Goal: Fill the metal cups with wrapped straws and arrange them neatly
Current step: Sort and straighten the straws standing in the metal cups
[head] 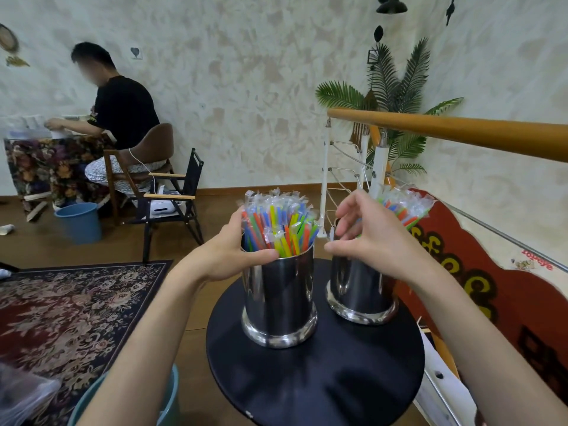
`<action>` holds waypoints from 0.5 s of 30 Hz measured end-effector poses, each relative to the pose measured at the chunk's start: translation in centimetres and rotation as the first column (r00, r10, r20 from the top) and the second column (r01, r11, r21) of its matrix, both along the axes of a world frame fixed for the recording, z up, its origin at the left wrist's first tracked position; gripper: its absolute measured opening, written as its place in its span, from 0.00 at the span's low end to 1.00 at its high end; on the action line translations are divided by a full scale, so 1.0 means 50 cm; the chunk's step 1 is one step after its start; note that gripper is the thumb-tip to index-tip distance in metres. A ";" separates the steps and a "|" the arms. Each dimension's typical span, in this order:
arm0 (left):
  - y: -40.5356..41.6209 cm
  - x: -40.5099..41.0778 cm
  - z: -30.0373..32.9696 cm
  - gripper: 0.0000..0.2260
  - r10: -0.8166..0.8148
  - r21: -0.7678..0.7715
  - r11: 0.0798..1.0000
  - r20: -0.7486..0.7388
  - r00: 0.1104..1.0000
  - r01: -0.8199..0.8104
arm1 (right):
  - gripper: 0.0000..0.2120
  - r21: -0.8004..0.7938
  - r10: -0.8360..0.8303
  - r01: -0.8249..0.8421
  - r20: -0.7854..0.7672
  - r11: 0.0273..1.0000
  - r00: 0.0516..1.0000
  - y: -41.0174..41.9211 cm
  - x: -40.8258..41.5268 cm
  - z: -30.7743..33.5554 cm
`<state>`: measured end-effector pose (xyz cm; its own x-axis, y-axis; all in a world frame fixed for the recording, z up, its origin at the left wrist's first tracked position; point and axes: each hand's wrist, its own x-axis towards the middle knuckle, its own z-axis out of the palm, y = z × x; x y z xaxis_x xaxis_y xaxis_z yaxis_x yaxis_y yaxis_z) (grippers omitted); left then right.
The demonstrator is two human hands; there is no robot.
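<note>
2 metal cups stand upright on a small round black table (pixel 307 379), close side by side but apart. The left metal cup (pixel 279 302) is nearer the camera; the right metal cup (pixel 359 290) sits just right of it and a little farther back. Both hold bundles of wrapped straws standing on end, long axes roughly vertical, tops fanning outward.

The left hand (pixel 236 256) grasps the left cup at its rim, thumb across the near side and fingers curled round the far left of its wrapped straws (pixel 276 226). The right hand (pixel 365 238) hovers over the right cup's mouth, fingers loosely spread and part curled. It appears to grasp nothing, though its fingertips hide where they meet the straws. That cup's straws (pixel 402 207) lean away to the right, beyond the hand.

So the leaning bundle lies right of and behind the right hand, the nearer hand for gathering it upright. Open room is tight: the right cup stands near the table's right edge, with a red patterned panel (pixel 479 281) and a stair railing (pixel 455 130) just beyond. The near half of the tabletop offers space.
</note>
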<state>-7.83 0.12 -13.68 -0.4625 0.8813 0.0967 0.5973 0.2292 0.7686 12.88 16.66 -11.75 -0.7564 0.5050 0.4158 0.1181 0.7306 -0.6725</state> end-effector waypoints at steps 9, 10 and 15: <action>0.000 -0.003 -0.008 0.43 -0.072 0.036 0.997 0.159 0.985 0.067 | 0.61 -0.095 0.114 -0.095 0.228 0.991 0.967 -0.004 -0.044 -0.052; -0.001 0.001 -0.008 0.43 -0.070 0.034 0.997 0.163 0.984 0.065 | 0.61 -0.117 0.122 -0.097 0.227 0.988 0.966 -0.002 -0.045 -0.053; -0.023 0.021 0.033 0.52 0.027 0.007 1.000 0.037 0.999 -0.028 | 0.58 -0.083 0.090 -0.074 0.203 0.994 0.975 0.001 -0.046 -0.056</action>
<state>-6.78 -1.01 -12.05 -0.4900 0.8675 0.0854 0.5617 0.2393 0.7919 10.56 16.70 -14.53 -0.8620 0.4614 0.2099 0.2016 0.6920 -0.6931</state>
